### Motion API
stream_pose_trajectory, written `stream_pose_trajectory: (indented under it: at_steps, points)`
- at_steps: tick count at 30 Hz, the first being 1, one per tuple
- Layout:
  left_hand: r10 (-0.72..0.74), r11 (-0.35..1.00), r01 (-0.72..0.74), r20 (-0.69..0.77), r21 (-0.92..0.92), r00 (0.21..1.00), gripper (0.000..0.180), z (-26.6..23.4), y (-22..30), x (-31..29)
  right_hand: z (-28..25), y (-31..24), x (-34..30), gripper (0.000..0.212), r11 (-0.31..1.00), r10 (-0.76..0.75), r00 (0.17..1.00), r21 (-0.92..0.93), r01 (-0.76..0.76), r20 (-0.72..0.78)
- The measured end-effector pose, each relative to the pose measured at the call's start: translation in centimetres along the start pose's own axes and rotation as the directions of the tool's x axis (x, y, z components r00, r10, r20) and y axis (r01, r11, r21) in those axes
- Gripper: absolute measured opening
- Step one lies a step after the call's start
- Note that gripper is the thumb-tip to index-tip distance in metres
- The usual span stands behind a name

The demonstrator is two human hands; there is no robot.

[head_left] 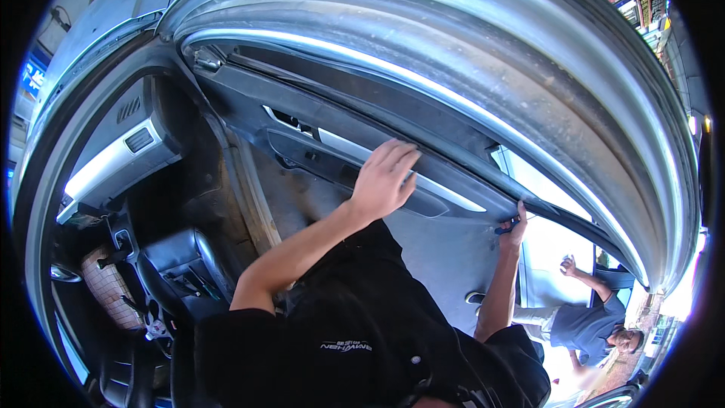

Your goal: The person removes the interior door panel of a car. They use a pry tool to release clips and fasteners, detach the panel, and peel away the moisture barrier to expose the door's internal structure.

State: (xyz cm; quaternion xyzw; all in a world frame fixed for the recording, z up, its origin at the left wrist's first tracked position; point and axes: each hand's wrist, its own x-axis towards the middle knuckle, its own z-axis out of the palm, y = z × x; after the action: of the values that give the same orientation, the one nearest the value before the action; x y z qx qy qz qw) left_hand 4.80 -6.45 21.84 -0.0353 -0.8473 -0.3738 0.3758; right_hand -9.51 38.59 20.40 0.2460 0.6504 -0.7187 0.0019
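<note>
A workshop surrounds the car (106, 19), whose open door spans the view above both hands. Grey floor (445, 249) gives open room below the grip, between panel and body; the dashboard (162, 136) lies up and left of it, a co-worker (581, 329) down and right, beyond the right hand. The door panel (249, 98) is under the hands, its long axis slanting from hinge end, upper left, to free end, lower right. The left hand (387, 177) lies unclenched over its silver strip (445, 190), thumb apart. The right hand (516, 228) bends at the free end, beside a small dark thing (504, 229); whether it grips either, I cannot tell.
</note>
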Motion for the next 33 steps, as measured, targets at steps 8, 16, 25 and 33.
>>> stream_pose_trajectory:
  at_steps: [8,16,25,33]
  points:
    - [0.136,0.933,-0.209,0.248,0.294,0.959,0.035,2.4,-0.5,6.0,3.7,-2.4,2.9,0.042,1.0,0.027,0.998,-0.008,-0.027,0.055]
    - [0.147,0.842,-0.274,0.292,0.464,0.945,0.042,4.6,-4.9,9.1,10.2,-6.2,6.0,0.029,0.996,-0.021,0.995,-0.081,0.029,0.098]
    - [0.156,0.84,-0.369,0.474,0.397,0.866,0.067,4.2,-6.9,9.5,7.9,-5.0,5.1,0.024,0.977,-0.149,0.973,-0.126,0.173,0.178]
    - [0.247,0.884,-0.386,0.437,0.264,0.865,0.07,4.6,-7.0,8.0,6.1,-4.8,1.4,0.031,0.967,-0.157,0.982,-0.185,0.175,0.108]
